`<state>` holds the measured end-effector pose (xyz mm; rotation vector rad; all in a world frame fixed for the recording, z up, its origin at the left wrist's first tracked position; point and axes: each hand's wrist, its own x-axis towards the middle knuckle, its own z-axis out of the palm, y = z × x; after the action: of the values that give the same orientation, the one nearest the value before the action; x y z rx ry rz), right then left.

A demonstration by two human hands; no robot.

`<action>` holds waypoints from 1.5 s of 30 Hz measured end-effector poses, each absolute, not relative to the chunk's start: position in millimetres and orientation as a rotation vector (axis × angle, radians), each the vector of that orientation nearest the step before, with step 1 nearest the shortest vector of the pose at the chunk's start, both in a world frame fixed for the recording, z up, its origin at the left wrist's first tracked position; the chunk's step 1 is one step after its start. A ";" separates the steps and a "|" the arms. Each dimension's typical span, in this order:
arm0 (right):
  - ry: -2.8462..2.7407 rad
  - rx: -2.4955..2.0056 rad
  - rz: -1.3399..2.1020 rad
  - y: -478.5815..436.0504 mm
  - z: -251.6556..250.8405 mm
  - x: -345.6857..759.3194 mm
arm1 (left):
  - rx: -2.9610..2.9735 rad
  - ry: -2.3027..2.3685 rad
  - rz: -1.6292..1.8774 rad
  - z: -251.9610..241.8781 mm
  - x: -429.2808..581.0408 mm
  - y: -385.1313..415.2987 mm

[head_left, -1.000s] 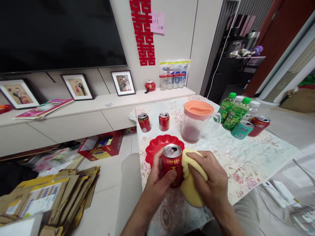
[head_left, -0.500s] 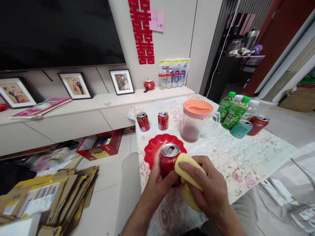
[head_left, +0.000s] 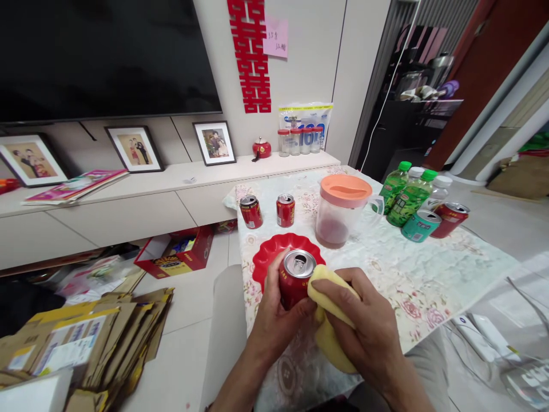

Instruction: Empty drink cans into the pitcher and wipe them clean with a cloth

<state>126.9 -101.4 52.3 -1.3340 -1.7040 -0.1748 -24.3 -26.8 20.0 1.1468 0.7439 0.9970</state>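
Note:
My left hand (head_left: pixel 278 326) is wrapped round a red drink can (head_left: pixel 295 281), upright with its opened top facing me. A folded yellow cloth (head_left: pixel 332 292) is gripped in my right hand (head_left: pixel 364 320) and pressed against the can's right side. Part of the cloth hangs below my right fingers. Just behind the can lies a red scalloped plate (head_left: pixel 262 257), partly hidden by the can and my left hand.
Two red cans (head_left: pixel 251 212) stand beyond the plate. A clear pitcher (head_left: pixel 338 223) with an orange lid holds dark liquid. Green bottles (head_left: pixel 405 197), a teal can (head_left: pixel 421 225) and another red can (head_left: pixel 450 220) stand at the right on the floral tablecloth (head_left: pixel 412 280).
The can has turned in my left hand, so its opening and printed lettering face another way. The cloth stays against its side. The view has shifted slightly.

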 end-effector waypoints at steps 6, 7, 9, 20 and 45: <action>-1.669 -1.304 -0.171 -97.4 47.4 132.1 | 0.997 0.602 0.944 22.3 -24.4 -30.2; -1.653 -1.301 -0.143 -96.3 45.3 132.6 | 0.967 0.583 0.934 21.9 -25.1 -30.5; -1.653 -1.289 -0.094 -94.8 40.5 132.9 | 0.925 0.565 0.937 21.7 -26.7 -30.4; -1.717 -1.443 0.058 -99.1 21.1 137.5 | 0.830 0.566 1.043 20.9 -29.4 -25.1; -1.699 -1.351 0.060 -104.3 33.5 124.9 | 0.990 0.589 0.968 19.1 -32.1 -32.3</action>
<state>124.9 -104.3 33.5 -1.3513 -1.6988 0.0595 -32.1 -32.3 19.1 0.9905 0.5888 0.9682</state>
